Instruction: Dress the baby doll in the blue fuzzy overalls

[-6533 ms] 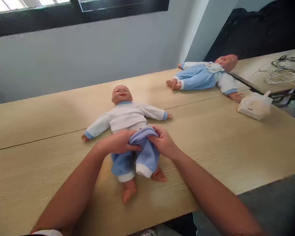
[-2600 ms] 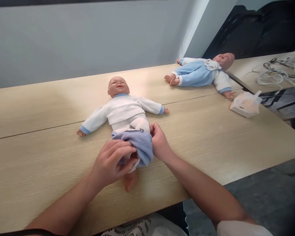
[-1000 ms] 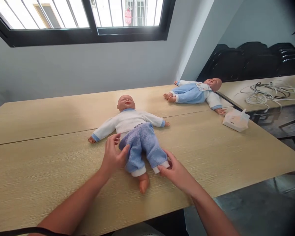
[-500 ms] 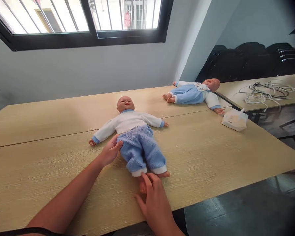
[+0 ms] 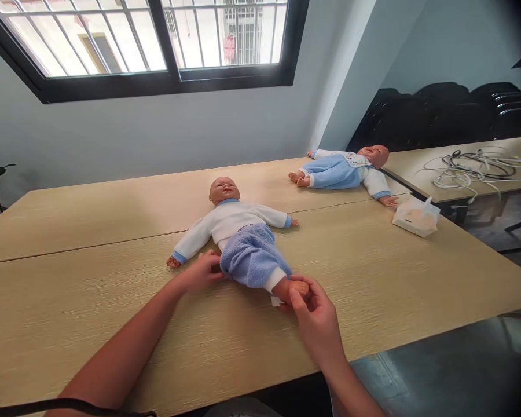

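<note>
A baby doll [image 5: 238, 223] in a white top and fuzzy blue trousers lies on its back on the wooden table, head toward the wall. My right hand [image 5: 315, 310] is closed around one of its bare feet, thumb on the near side. That leg crosses over the other, whose white cuff shows beneath. At the doll's hip, my left hand [image 5: 203, 271] grips the side of the trousers, its fingertips partly hidden behind the cloth.
A second doll [image 5: 341, 168] in blue and white lies at the table's far right, near a tissue pack [image 5: 415, 217]. Tangled cables [image 5: 473, 171] rest on another table. Black chairs [image 5: 443, 113] are stacked behind. The table's front edge runs close to my body.
My right hand has taken the doll's foot and brought the leg up and right across the other. The doll's hips have turned. My left hand has shifted slightly right, lower on the hip.
</note>
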Motion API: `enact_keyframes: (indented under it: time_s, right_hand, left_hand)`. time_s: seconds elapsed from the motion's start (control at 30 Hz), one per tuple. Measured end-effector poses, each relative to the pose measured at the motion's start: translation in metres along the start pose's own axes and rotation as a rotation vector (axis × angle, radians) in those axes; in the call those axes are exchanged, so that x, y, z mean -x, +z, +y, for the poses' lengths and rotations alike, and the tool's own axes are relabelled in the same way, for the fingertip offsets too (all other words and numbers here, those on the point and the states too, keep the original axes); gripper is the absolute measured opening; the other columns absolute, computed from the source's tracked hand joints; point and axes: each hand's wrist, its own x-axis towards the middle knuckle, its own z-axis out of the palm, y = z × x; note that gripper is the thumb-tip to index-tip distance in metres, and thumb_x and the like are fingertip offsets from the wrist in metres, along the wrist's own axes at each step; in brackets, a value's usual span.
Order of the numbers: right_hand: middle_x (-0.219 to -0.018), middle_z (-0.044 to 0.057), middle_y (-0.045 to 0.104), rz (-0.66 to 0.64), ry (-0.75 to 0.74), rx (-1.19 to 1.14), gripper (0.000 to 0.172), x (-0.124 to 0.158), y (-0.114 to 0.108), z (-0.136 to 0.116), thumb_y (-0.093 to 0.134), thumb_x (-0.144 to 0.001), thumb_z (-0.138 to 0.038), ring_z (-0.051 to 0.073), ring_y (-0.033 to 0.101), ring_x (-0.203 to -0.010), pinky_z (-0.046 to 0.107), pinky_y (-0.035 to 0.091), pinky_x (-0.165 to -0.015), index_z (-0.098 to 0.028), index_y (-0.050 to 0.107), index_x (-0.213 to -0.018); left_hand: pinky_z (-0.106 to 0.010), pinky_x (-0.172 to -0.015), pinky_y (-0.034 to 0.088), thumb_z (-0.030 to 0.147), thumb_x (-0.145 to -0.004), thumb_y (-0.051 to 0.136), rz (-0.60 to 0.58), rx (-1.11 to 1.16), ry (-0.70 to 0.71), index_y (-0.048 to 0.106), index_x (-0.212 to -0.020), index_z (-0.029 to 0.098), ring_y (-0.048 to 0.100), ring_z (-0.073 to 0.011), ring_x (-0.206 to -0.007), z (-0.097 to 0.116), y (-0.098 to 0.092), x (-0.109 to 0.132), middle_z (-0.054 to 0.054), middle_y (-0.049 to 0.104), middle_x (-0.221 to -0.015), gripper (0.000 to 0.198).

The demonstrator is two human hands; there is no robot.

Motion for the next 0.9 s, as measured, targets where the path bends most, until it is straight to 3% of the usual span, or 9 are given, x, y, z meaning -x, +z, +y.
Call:
enact_keyframes:
  time_s: [0.1,0.23,0.33,0.43,0.53,0.6,0.77,0.83,0.9]
  right_hand:
    - [-0.1,0.01,0.072,0.035,-0.052,0.037,0.036,0.007,-0.008,0.005,0.072,-0.084,-0.048,0.028,0.072,-0.084,0.04,0.066,-0.069,-0.022,0.067,-0.108]
    - [-0.096,0.009,0.073,0.063,-0.135,0.214,0.029,0.028,-0.025,0.023,0.071,-0.085,-0.042,0.027,0.073,-0.079,0.038,0.065,-0.071,-0.023,0.068,-0.107]
    - [-0.096,0.008,0.074,0.048,-0.208,0.35,0.027,0.044,-0.039,0.034,0.07,-0.086,-0.039,0.027,0.074,-0.078,0.038,0.064,-0.071,-0.025,0.067,-0.108]
    - [-0.104,0.009,0.074,0.031,-0.357,0.483,0.024,0.054,-0.042,0.035,0.067,-0.089,-0.034,0.028,0.075,-0.09,0.041,0.064,-0.077,-0.027,0.065,-0.112]
    - [-0.114,0.011,0.07,-0.007,-0.573,0.58,0.024,0.061,-0.028,0.031,0.066,-0.09,-0.027,0.03,0.072,-0.106,0.045,0.063,-0.087,-0.028,0.062,-0.114]
    - [-0.115,0.012,0.067,-0.053,-0.668,0.632,0.024,0.064,-0.012,0.032,0.067,-0.089,-0.025,0.03,0.071,-0.106,0.044,0.064,-0.083,-0.028,0.06,-0.111]
    - [-0.12,0.011,0.066,-0.264,-0.682,0.824,0.026,0.07,0.037,0.055,0.071,-0.082,-0.018,0.028,0.073,-0.09,0.04,0.065,-0.068,-0.025,0.056,-0.101]
    - [-0.12,0.012,0.067,-0.35,-0.681,0.906,0.029,0.074,0.053,0.059,0.07,-0.08,-0.011,0.027,0.073,-0.088,0.038,0.064,-0.068,-0.023,0.057,-0.103]
    - [-0.119,0.011,0.068,-0.434,-0.687,0.93,0.03,0.077,0.063,0.053,0.07,-0.08,-0.009,0.026,0.072,-0.088,0.037,0.063,-0.068,-0.022,0.059,-0.105]
  left_hand:
    - [-0.036,-0.087,0.053,0.042,-0.078,0.076,0.097,-0.04,-0.078,0.078,-0.085,0.022,0.065,-0.0264,-0.086,-0.007,0.005,-0.014,-0.005,0.078,-0.087,0.022]
    - [-0.032,-0.076,0.049,0.036,-0.085,0.062,0.311,-0.089,-0.188,0.075,-0.093,0.016,0.064,-0.0238,-0.08,-0.02,0.003,-0.036,-0.008,0.077,-0.089,0.025]
    - [-0.033,-0.074,0.047,0.03,-0.083,0.061,0.421,-0.107,-0.261,0.074,-0.091,0.014,0.065,-0.0249,-0.077,-0.026,0.003,-0.049,-0.011,0.077,-0.088,0.022]
    - [-0.034,-0.08,0.048,0.027,-0.081,0.064,0.47,-0.081,-0.301,0.073,-0.092,0.015,0.068,-0.0277,-0.086,-0.025,0.006,-0.055,-0.015,0.078,-0.096,0.018]
    - [-0.036,-0.088,0.049,0.027,-0.079,0.072,0.496,-0.012,-0.316,0.07,-0.101,0.014,0.068,-0.0305,-0.102,-0.018,0.011,-0.052,-0.017,0.076,-0.11,0.026]
    - [-0.035,-0.089,0.052,0.031,-0.08,0.075,0.493,0.074,-0.333,0.063,-0.117,0.014,0.068,-0.0293,-0.107,-0.011,0.016,-0.044,-0.018,0.073,-0.121,0.043]
    - [-0.035,-0.073,0.061,0.064,-0.099,0.048,0.347,0.412,-0.432,0.05,-0.135,0.015,0.075,-0.0236,-0.091,0.016,0.038,-0.001,-0.019,0.071,-0.124,0.061]
    - [-0.035,-0.076,0.062,0.07,-0.095,0.055,0.284,0.59,-0.459,0.046,-0.14,0.02,0.074,-0.0253,-0.103,0.026,0.045,0.02,-0.019,0.065,-0.137,0.068]
    - [-0.035,-0.082,0.062,0.062,-0.085,0.075,0.287,0.651,-0.459,0.04,-0.146,0.024,0.07,-0.0278,-0.117,0.03,0.046,0.037,-0.021,0.054,-0.15,0.08]
